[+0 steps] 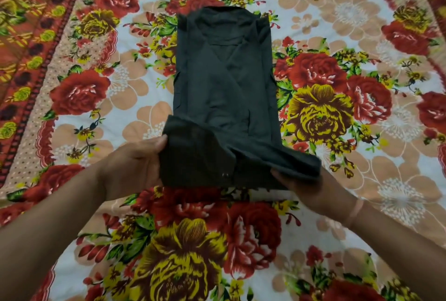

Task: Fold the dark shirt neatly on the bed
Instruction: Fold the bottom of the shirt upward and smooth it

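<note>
The dark shirt point(224, 88) lies on the bed as a long narrow strip, its sides folded inward and its collar end at the far side. Its near hem end is lifted off the sheet and curled back over the strip. My left hand point(135, 168) grips the left corner of that lifted end, thumb on top. My right hand point(306, 182) holds the right corner from below, fingers under the cloth. A small metal snap shows near the lifted edge.
A floral bedsheet point(362, 131) with red and yellow roses covers the whole bed. An orange patterned border point(36, 35) runs along the far left. A thin band sits on my right wrist.
</note>
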